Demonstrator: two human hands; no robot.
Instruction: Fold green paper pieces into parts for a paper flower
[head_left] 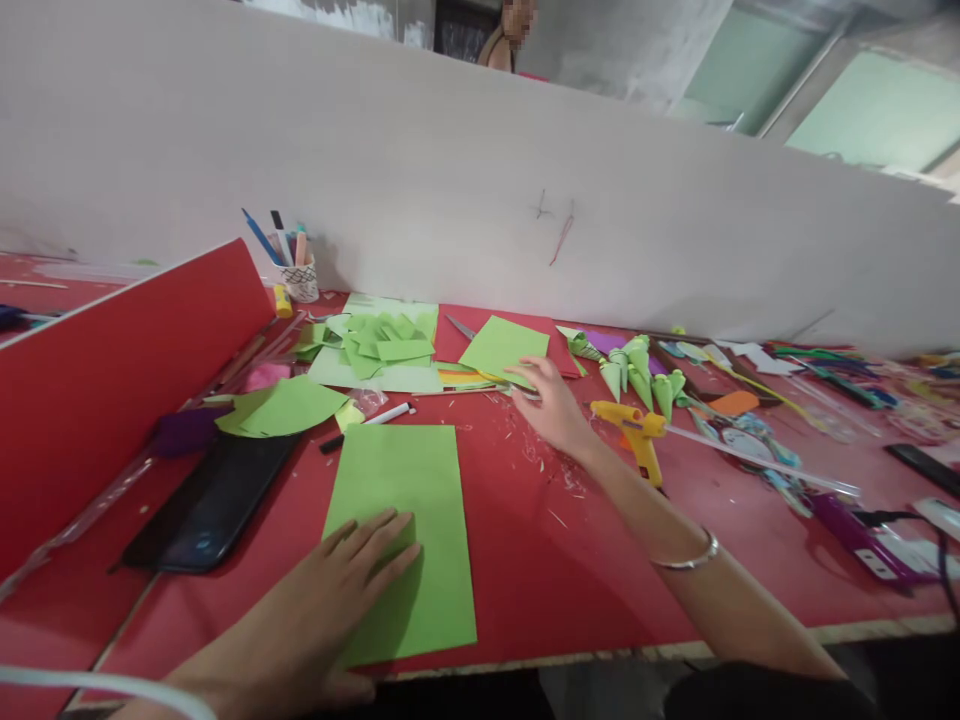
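My left hand (364, 560) lies flat on a green sheet of paper (405, 470) near the table's front edge, fingers stretched out. Farther off, my right hand (551, 400) has its fingers apart at the lower right corner of a green square of paper (502, 345). Whether the fingertips touch that square, I cannot tell. The tip of a pair of scissors (459, 326) shows beside the square, the rest hidden. A yellow glue gun (634, 425) lies right of my right hand. A marker (388, 413) rests just beyond the green sheet.
Cut green strips (386, 340) are heaped at the back. Rolled green paper cones (637, 370) lie right of them. On the left are a black phone (217, 500), fan-shaped green paper (289, 405), a red board (135, 390) and a pen cup (301, 280). A purple power strip (862, 540) sits right.
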